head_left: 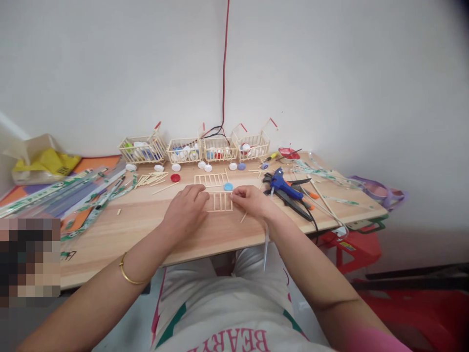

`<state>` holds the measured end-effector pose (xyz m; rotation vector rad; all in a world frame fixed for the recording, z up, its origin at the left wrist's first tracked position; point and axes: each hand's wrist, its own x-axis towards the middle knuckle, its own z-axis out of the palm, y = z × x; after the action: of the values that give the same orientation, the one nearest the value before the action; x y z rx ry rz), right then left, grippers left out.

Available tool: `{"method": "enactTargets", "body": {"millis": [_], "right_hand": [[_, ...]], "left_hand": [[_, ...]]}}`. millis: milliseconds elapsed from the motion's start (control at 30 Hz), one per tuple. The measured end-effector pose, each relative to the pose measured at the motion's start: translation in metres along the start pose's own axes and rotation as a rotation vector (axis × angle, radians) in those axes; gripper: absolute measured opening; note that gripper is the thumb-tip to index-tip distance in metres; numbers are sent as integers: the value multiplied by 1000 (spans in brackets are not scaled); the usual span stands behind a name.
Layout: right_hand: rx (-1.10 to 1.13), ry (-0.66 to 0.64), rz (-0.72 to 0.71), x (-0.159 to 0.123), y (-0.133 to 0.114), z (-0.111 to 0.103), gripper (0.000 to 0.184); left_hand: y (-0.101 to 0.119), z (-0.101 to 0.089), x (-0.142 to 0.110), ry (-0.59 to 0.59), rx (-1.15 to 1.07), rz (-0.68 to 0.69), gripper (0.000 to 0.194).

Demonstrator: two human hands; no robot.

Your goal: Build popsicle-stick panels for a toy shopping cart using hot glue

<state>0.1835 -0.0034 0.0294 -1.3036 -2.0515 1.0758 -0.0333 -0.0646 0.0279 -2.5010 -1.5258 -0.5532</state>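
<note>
A small ladder-like frame of thin wooden sticks (220,201) lies flat on the wooden board (146,230). My left hand (186,208) rests on the frame's left end, fingers curled down onto it. My right hand (251,199) pinches the frame's right edge with thumb and fingertips. A second stick frame (210,179) lies just behind, with a blue bottle cap (228,186) beside it. A blue hot glue gun (284,185) lies to the right of my right hand.
Several stick-built carts (194,149) filled with bottle caps line the wall. Loose caps (175,178) and a pile of sticks (150,179) sit in front. Plastic wrappers (73,193) cover the left side. Pliers and tools (296,198) lie right; a red stool (351,247) stands below.
</note>
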Motion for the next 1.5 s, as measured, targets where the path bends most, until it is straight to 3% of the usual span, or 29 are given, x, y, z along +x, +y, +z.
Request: {"method": "enactTargets", "body": {"millis": [133, 233, 300, 367, 500, 667, 867, 967, 1100, 1367, 1500], "right_hand": [[125, 68, 1, 1, 5, -8, 33], [301, 140, -14, 3, 10, -12, 34], [428, 190, -14, 4, 11, -12, 34], [523, 226, 2, 5, 9, -9, 34], [644, 228, 35, 3, 3, 7, 34], [733, 258, 35, 1, -1, 22, 32], [769, 256, 25, -4, -5, 33, 32], [764, 210, 41, -7, -3, 36, 30], [563, 91, 40, -11, 1, 31, 29], [377, 206, -127, 0, -8, 10, 40], [288, 133, -123, 8, -11, 8, 43]], "left_hand": [[-3, -5, 1, 201, -189, -71, 54], [-5, -10, 4, 405, -417, -275, 66], [-5, -11, 6, 473, -677, -448, 66], [-2, -11, 8, 409, -993, -583, 61], [9, -12, 14, 187, -1503, -724, 43], [12, -14, 21, 197, -1772, -908, 24], [11, -10, 23, 126, -1827, -860, 20], [9, -7, 24, 173, -1742, -838, 24], [0, -7, 24, 172, -1567, -738, 28], [-9, -20, 26, -86, -1336, -552, 29], [-14, -18, 26, -229, -1232, -419, 25]]}}
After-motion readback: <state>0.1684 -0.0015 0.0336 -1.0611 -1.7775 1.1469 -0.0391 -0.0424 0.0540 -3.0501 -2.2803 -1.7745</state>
